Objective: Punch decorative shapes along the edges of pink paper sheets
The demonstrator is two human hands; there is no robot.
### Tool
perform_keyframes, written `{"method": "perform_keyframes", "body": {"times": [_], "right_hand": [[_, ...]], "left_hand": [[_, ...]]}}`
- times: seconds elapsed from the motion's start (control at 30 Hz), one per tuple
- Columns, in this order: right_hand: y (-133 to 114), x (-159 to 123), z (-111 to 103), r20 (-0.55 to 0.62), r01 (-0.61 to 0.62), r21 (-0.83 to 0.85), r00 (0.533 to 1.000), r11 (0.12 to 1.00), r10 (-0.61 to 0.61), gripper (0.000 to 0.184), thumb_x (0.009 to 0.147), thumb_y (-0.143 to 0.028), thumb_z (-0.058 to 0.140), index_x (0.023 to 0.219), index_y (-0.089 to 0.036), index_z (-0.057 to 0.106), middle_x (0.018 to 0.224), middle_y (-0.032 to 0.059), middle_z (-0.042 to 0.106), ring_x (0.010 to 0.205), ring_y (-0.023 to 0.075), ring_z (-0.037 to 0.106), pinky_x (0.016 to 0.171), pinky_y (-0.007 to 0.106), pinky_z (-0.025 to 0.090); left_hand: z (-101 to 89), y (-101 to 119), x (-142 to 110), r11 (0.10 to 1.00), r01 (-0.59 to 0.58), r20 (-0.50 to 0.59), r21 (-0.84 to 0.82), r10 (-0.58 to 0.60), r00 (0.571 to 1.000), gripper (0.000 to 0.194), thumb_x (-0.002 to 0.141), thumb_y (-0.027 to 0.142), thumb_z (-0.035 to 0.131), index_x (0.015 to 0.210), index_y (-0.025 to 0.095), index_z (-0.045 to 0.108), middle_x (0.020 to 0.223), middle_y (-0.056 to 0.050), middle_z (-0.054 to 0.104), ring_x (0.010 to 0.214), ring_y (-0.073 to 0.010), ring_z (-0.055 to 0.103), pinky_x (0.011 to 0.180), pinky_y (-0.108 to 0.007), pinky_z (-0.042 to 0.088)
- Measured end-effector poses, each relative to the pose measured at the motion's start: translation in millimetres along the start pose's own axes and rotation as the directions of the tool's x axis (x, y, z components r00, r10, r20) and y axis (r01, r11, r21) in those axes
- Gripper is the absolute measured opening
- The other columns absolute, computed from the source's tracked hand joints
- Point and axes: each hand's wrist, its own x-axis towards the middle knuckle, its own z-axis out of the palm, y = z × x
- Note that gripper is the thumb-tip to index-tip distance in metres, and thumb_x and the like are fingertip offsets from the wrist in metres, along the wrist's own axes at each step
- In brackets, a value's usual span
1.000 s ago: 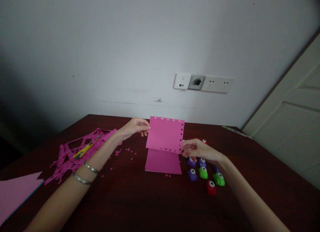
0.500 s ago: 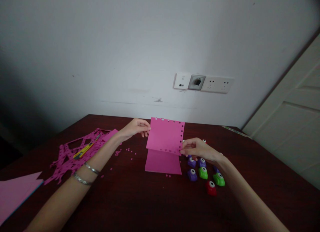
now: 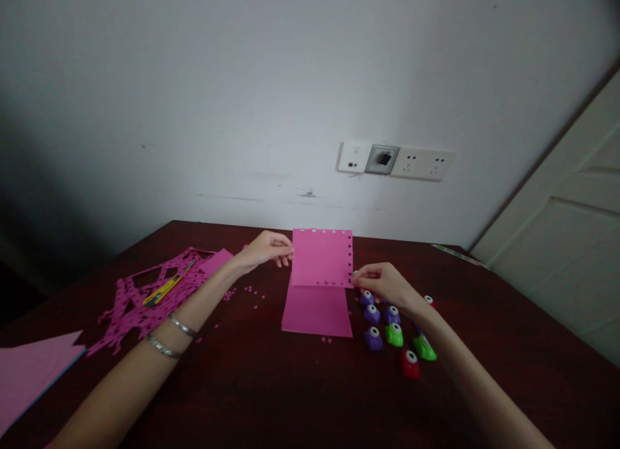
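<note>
A pink sheet of paper (image 3: 321, 258) with small shapes punched along its top, right and bottom edges is held up between my hands. My left hand (image 3: 269, 249) pinches its left edge. At the lower right corner, the fingers of my right hand (image 3: 385, 283) are closed on it. Below and partly behind it, another pink sheet (image 3: 317, 311) lies flat on the dark table. Close by my right forearm stand several small craft punches, among them a purple punch (image 3: 372, 338), a green punch (image 3: 394, 334) and a red punch (image 3: 410, 364).
A yellow utility knife (image 3: 163, 290) rests on cut-out pink paper scraps (image 3: 123, 307) at the left. Tiny punched bits (image 3: 249, 289) are scattered near the middle. A stack of light pink paper (image 3: 33, 375) lies front left. Behind the table (image 3: 271, 391) is a wall with sockets (image 3: 423, 163).
The held sheet has straightened and its right side has come up slightly. My right hand has risen a little with that corner; my left hand has barely moved.
</note>
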Motion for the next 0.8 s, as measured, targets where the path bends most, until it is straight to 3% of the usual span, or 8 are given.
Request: {"method": "perform_keyframes", "body": {"times": [0.23,0.47,0.8], "right_hand": [[4,3,-2,-0.037,0.012,-0.009,0.999,1.000,-0.012,0.014,0.067,-0.027,0.061,0.066,-0.014,0.064,0.054,-0.0003,0.056,0.041,0.0059,0.041,0.035,0.018,0.031],[0,0,1,-0.001,-0.031,0.002,1.000,1.000,0.031,0.017,0.068,-0.030,0.062,0.073,-0.014,0.064,0.056,0.0002,0.057,0.044,0.0066,0.045,0.035,0.016,0.034],[12,5,3,0.050,0.003,0.025,0.999,1.000,-0.005,0.013,0.068,-0.027,0.061,0.069,-0.014,0.062,0.056,-0.0010,0.057,0.040,0.0054,0.044,0.034,0.016,0.035]], "left_hand": [[3.7,-9,4,1.000,-0.003,-0.026,-0.019,0.002,1.000,0.020,0.069,0.033,0.062,0.075,0.014,0.060,0.062,-0.005,0.063,0.057,-0.0133,0.058,0.057,-0.029,0.045],[4.8,-10,5,0.998,-0.013,-0.053,-0.054,0.010,0.999,0.020,0.068,0.032,0.064,0.074,0.013,0.060,0.061,-0.004,0.063,0.055,-0.0131,0.058,0.056,-0.029,0.046],[6.9,-7,3,0.998,0.005,-0.049,-0.058,-0.008,0.999,0.019,0.068,0.031,0.061,0.075,0.013,0.059,0.061,-0.004,0.061,0.055,-0.0127,0.058,0.057,-0.029,0.045]]}}
